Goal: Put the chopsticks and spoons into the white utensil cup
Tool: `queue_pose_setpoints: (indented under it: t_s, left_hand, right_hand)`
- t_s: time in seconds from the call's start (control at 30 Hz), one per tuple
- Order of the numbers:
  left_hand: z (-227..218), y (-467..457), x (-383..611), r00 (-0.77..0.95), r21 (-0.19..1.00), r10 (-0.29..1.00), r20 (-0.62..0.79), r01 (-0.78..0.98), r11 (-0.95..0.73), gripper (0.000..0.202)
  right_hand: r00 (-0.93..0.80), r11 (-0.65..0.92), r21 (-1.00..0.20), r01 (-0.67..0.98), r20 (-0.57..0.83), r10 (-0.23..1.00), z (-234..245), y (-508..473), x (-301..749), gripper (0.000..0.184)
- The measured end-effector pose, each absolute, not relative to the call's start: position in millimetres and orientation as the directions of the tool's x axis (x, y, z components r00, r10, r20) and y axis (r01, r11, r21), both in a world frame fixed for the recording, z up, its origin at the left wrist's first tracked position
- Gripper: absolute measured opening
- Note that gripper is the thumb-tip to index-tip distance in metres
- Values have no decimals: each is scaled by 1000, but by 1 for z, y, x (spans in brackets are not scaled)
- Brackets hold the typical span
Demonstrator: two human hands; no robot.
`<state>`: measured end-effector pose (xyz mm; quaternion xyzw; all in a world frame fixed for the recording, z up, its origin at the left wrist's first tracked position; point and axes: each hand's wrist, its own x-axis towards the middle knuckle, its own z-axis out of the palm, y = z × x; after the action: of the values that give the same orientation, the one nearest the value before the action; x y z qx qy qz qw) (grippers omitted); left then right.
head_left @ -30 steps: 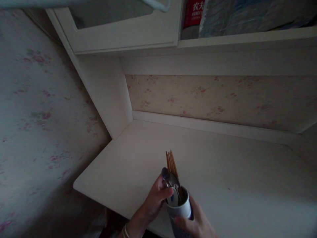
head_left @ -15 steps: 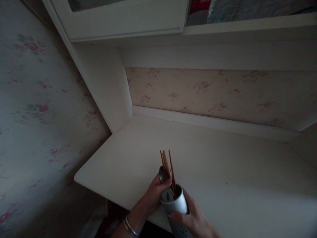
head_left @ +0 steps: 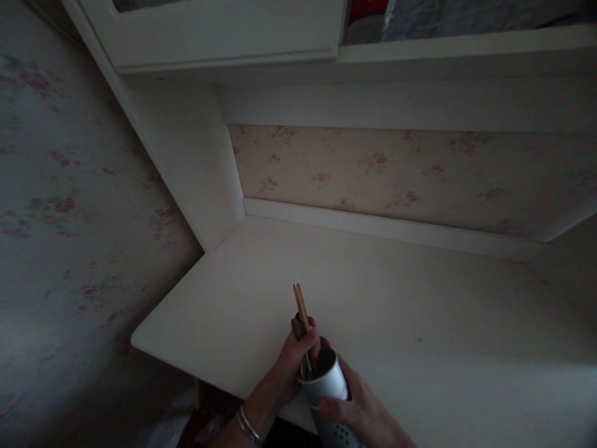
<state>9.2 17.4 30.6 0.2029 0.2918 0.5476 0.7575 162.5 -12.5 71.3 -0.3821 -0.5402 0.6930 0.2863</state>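
Note:
My left hand [head_left: 295,356] is closed around a bundle of chopsticks [head_left: 302,303] and a spoon-like utensil with a dark rounded end [head_left: 297,328]. The bundle leans at the mouth of a pale cylindrical utensil holder [head_left: 327,384], its lower ends reaching inside the rim. From the right side, my right hand [head_left: 361,407] wraps around this holder, which is tilted and has small round holes low on its wall. Both hands are over the front edge of the white desk. What lies deeper in the holder is hidden in shadow.
The white desktop [head_left: 373,286] stretches behind and to the right of the hands, with a small dark speck on it. A white cabinet [head_left: 224,37] overhangs the back. Flowered wallpaper [head_left: 60,205] covers the left wall.
My left hand has gathered the chopsticks into a tighter bundle, and fewer tips stand out above it. The view has shifted slightly; the right hand keeps its hold on the holder.

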Motion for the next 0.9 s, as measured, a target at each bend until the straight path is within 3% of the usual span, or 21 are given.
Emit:
queue_pose_setpoints:
  t_s: [0.23, 0.47, 0.6, 0.8, 0.9]
  left_hand:
    - [27, 23, 16, 104, 653, 965, -242, -718, 241, 39]
    - [30, 30, 9, 140, 608, 963, -230, -752, 254, 45]
    - [44, 37, 4, 48, 585, 956, -289, -781, 216, 44]
    - [62, 56, -21, -60, 412, 888, -456, -899, 151, 36]
    - [67, 69, -43, -137, 488, 867, -479, -863, 133, 41]
  right_hand:
    - [-529, -264, -964, 14, -232, 817, 72, -17, 163, 64]
    - [-554, -268, -963, 12, -230, 800, 68, -23, 162, 61]
    - [-549, -259, -965, 32, -233, 802, 69, -24, 163, 59]
    - [-552, -294, -956, 14, -252, 795, 74, -27, 167, 62]
    - [-535, -336, -942, 20, -294, 792, 72, -30, 176, 71]
